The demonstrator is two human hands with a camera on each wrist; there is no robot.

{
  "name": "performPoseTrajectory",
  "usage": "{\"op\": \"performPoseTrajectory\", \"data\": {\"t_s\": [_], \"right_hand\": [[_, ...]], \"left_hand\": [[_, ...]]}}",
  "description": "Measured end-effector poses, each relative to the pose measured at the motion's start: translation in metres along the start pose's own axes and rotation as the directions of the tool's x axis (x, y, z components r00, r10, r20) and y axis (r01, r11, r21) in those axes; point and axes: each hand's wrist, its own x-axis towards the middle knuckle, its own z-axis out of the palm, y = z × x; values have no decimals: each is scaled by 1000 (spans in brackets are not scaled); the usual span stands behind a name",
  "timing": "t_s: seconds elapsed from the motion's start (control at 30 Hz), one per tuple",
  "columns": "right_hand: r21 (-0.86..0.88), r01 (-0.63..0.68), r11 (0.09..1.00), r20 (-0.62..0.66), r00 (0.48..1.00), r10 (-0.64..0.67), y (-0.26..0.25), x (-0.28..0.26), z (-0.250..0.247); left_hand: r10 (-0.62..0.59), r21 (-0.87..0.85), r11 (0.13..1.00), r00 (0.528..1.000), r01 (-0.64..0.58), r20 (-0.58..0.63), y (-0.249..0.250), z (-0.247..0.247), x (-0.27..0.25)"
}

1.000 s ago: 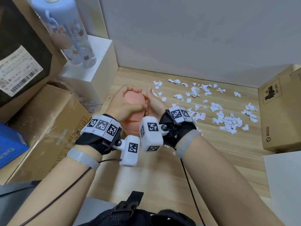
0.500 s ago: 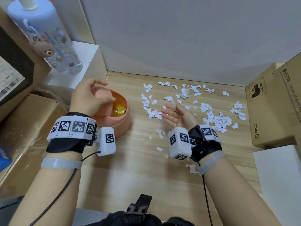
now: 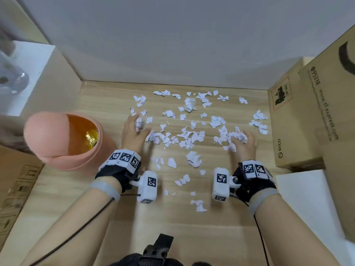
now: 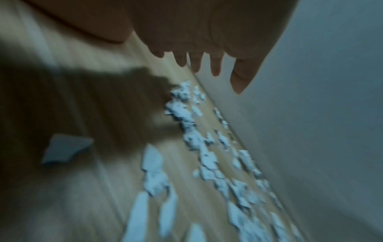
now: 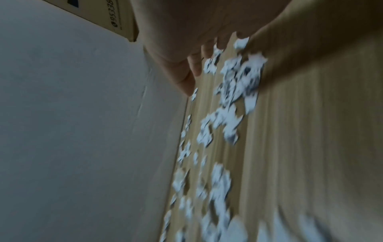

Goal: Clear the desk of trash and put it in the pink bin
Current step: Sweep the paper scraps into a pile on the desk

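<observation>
Change: both hands have left the pink bin (image 3: 63,141) and now lie flat, fingers spread, on the paper scraps (image 3: 184,131) — left hand (image 3: 134,131) at 9 o'clock of the scatter, right hand (image 3: 243,143) at 3 o'clock — so gathering is starting, judged barely begun. Bin: at 9 o'clock on the desk (image 3: 172,223), lid tipped open, yellow wrapper (image 3: 90,138) inside.

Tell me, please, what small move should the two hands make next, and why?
Probably sweep the left hand and right hand toward each other, heaping the paper scraps between them. The scraps lie scattered on the desk, both hands flank them, and the pink bin stands open.
</observation>
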Motion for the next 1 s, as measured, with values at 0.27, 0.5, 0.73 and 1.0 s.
{"op": "performPoseTrajectory", "data": {"t_s": [0.27, 0.5, 0.73, 1.0], "right_hand": [[-318, -62, 946, -13, 998, 61, -4, 78, -29], [-447, 346, 825, 528, 846, -68, -2, 24, 63], [-59, 117, 991, 85, 990, -112, -10, 69, 30], [-220, 60, 974, 199, 980, -16, -12, 118, -1]], "left_hand": [[-113, 274, 953, 990, 130, -80, -12, 8, 66], [-100, 418, 898, 863, -136, 495, 15, 90, 16], [-6, -86, 996, 996, -2, -84, 35, 50, 55], [-52, 581, 813, 989, -40, 140, 27, 47, 117]]}}
